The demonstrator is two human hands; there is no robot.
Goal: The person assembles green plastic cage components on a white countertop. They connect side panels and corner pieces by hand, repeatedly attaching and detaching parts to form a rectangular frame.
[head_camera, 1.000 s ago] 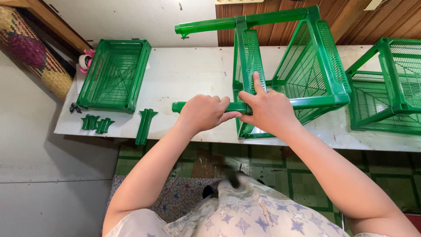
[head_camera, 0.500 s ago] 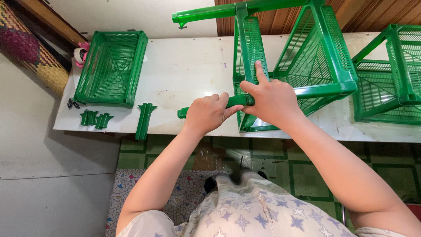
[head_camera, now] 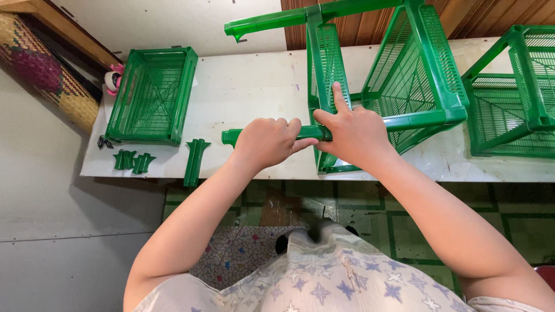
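Bare tabletop (head_camera: 254,86) open between loose tray (head_camera: 151,96) and tipped rack (head_camera: 399,86), second rack (head_camera: 511,95) seemingly crowding the right

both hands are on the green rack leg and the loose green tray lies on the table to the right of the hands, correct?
Not quite: the head view shows the loose green tray on the table to the left of the hands. The left hand and right hand do grip the green rack leg.

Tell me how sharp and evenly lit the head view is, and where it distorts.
Head view: soft, even light, no glare; the left hand, right hand and green post are sharp. Faint shadows sit under the flat tray. Wide-angle lens bows the white table edge; a dark blur smears near the patterned shirt.
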